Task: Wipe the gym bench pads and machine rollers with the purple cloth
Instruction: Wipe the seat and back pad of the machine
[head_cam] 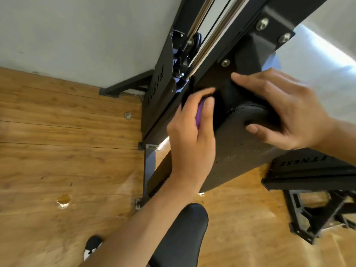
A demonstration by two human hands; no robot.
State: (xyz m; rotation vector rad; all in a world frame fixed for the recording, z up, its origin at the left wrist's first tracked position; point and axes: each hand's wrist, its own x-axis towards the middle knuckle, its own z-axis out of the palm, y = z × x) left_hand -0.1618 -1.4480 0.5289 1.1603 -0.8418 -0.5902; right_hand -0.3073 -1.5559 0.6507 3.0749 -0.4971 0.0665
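Purple cloth (200,112) bunched inside left hand (189,137), against black roller (250,110).

Close head view, steeply downward

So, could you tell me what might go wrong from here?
The left hand shows only a sliver of the purple cloth, so bare fingers may do the rubbing. Those fingers sit between the roller and the machine frame, a possible pinch spot. The roller could turn under the right hand.
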